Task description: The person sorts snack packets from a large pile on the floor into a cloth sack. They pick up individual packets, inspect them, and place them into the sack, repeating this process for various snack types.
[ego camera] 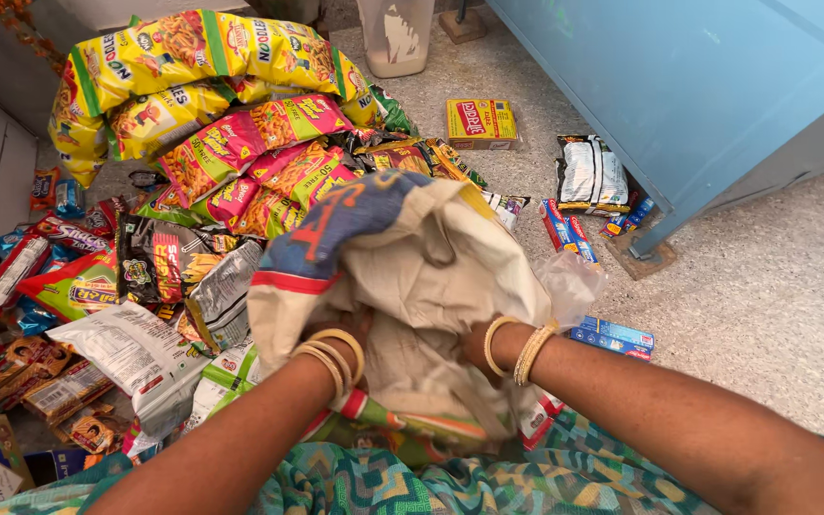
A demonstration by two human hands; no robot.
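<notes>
Both hands buried in the cream cloth bag (412, 277) — left hand (340, 329) and right hand (474, 345) gripping its folds, seemingly spreading the mouth — snack packets (231, 143) heaped just behind it on the floor (765, 277).

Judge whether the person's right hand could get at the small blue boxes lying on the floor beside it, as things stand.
Probably yes. The blue boxes lie just beyond the right hand, with only a clear plastic wrapper beside them. But that hand is tucked into the cloth bag and would have to let go first.

A cream cloth bag (412, 277), printed blue, orange and red on its upper left, is held crumpled and bunched up above the floor, before the heaped snack packets.
</notes>
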